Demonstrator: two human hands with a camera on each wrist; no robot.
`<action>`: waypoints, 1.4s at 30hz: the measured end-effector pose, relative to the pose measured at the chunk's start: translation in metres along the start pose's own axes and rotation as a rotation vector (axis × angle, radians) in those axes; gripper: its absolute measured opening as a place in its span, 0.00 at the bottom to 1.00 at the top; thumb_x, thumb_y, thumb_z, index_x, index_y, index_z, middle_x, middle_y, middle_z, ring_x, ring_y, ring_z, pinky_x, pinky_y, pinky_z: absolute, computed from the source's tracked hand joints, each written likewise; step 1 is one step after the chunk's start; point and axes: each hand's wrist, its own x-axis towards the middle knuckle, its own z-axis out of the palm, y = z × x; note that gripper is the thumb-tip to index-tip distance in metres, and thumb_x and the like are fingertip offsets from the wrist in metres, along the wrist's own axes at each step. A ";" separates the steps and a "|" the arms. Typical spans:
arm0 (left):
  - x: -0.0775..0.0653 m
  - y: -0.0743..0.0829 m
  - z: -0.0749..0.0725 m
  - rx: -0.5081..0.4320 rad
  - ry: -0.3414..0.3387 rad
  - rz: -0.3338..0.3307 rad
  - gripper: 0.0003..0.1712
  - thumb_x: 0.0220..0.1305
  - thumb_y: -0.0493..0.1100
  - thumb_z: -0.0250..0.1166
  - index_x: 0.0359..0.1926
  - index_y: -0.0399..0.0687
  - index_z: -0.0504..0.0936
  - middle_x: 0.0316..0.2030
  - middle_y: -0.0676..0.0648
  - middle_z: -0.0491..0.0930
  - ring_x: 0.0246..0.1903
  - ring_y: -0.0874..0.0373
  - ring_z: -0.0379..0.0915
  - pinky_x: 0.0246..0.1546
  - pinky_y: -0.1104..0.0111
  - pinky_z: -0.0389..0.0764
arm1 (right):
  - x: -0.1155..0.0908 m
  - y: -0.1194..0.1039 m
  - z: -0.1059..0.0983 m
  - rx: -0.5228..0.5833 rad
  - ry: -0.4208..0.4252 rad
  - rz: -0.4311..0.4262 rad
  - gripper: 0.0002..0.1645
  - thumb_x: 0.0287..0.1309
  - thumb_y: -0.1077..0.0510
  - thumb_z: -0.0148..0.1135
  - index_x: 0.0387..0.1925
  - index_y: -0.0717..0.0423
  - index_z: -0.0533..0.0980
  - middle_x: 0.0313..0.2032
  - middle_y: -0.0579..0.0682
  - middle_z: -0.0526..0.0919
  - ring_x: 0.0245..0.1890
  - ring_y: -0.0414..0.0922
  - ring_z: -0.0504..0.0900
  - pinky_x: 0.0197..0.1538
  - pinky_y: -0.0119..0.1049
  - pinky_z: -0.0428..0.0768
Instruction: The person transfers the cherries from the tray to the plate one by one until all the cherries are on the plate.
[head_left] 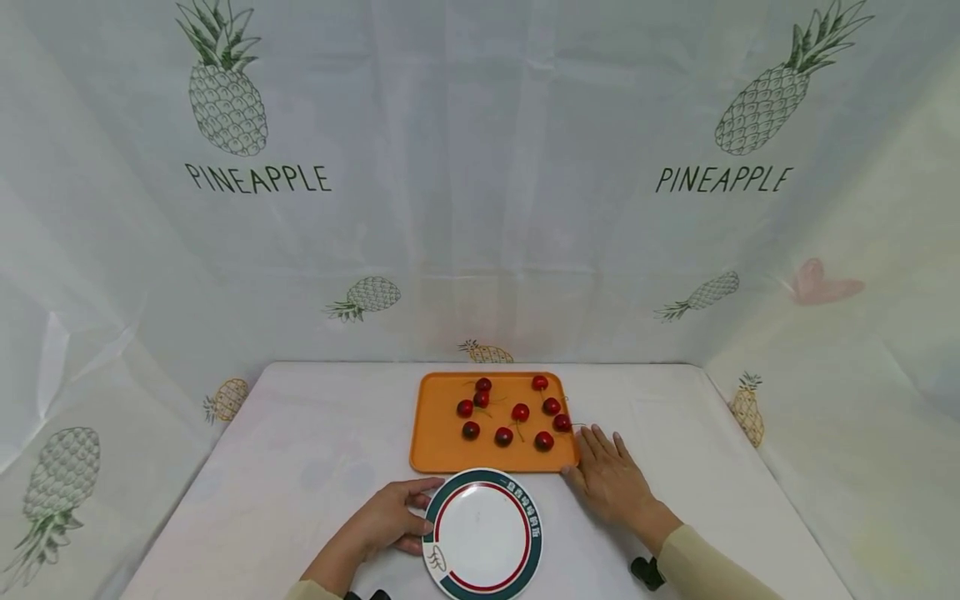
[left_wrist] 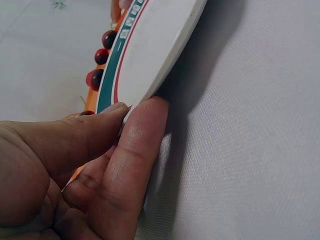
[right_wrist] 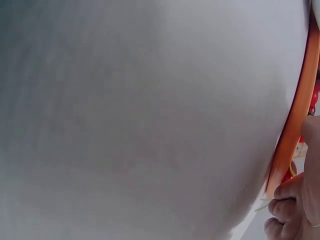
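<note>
My left hand (head_left: 390,517) pinches the left rim of a round white plate (head_left: 483,537) with a green band and a thin red ring. In the left wrist view, the thumb (left_wrist: 75,137) lies on the rim and a finger is beneath; the plate is tilted up off the cloth. Just behind the plate lies an orange tray (head_left: 437,425) with several dark red cherries (head_left: 520,412) on it, some with stems. My right hand (head_left: 611,483) rests against the tray's right side, fingers straight and thumb at the near corner. The right wrist view shows the tray's edge (right_wrist: 290,135) beside that thumb.
A white cloth covers the table (head_left: 660,425). Behind it and at both sides hang pale sheets (head_left: 480,208) printed with pineapples. A black strap piece (head_left: 647,573) sits by the right wrist.
</note>
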 end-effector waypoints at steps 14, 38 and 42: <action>-0.004 0.001 0.005 -0.004 0.022 -0.007 0.42 0.57 0.25 0.74 0.73 0.44 0.76 0.46 0.42 0.79 0.30 0.53 0.82 0.31 0.62 0.92 | 0.022 0.022 -0.019 -0.169 0.410 -0.192 0.29 0.53 0.51 0.83 0.53 0.58 0.82 0.47 0.55 0.81 0.51 0.55 0.76 0.55 0.51 0.82; -0.003 -0.008 0.006 -0.061 -0.006 0.021 0.42 0.56 0.25 0.73 0.73 0.43 0.75 0.44 0.43 0.80 0.29 0.54 0.84 0.31 0.61 0.93 | 0.048 0.020 -0.006 -0.406 0.346 -0.340 0.19 0.57 0.57 0.79 0.43 0.58 0.77 0.40 0.55 0.78 0.45 0.54 0.74 0.53 0.46 0.79; -0.004 -0.006 0.006 -0.052 -0.001 0.012 0.42 0.57 0.25 0.73 0.73 0.44 0.75 0.44 0.43 0.80 0.29 0.54 0.84 0.31 0.61 0.92 | 0.048 0.021 -0.007 -0.431 0.330 -0.345 0.18 0.58 0.56 0.78 0.42 0.58 0.77 0.39 0.54 0.77 0.44 0.54 0.73 0.51 0.45 0.78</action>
